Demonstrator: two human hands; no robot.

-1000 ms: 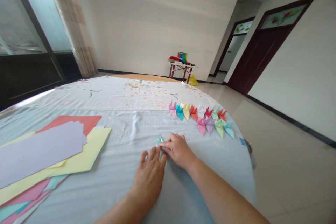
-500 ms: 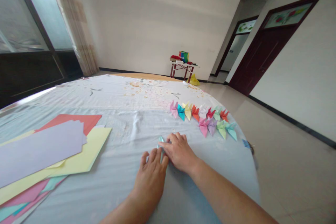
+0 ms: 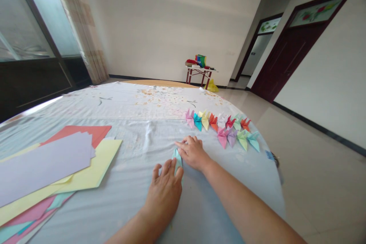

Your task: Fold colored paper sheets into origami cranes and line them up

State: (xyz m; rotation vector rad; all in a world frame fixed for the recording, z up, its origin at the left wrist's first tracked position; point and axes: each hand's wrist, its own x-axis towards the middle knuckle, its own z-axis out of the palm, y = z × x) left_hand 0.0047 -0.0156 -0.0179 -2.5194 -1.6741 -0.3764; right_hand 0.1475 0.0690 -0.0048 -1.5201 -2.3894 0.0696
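Observation:
A narrow strip of folded light-green paper (image 3: 177,158) lies on the tablecloth, its pointed end facing away from me. My left hand (image 3: 164,190) presses it down with thumb and fingertips, covering its lower part. Just beyond and to the right of the tip is my right hand (image 3: 194,153), its index finger stretched out and the other fingers loosely bent. Nothing shows in its grasp; whether its thumb touches the paper's edge I cannot tell. Several folded paper cranes (image 3: 213,121) in mixed colours stand in two rows farther right.
A fanned pile of coloured paper sheets (image 3: 45,164) lies at the left of the round table, which a pale flowered tablecloth (image 3: 134,206) covers. The table's edge curves down the right side. A small side table (image 3: 201,70) stands by the far wall.
My right hand has shifted a little away from me, past the paper's tip, leaving more of the folded paper uncovered. My left hand stays in nearly the same place.

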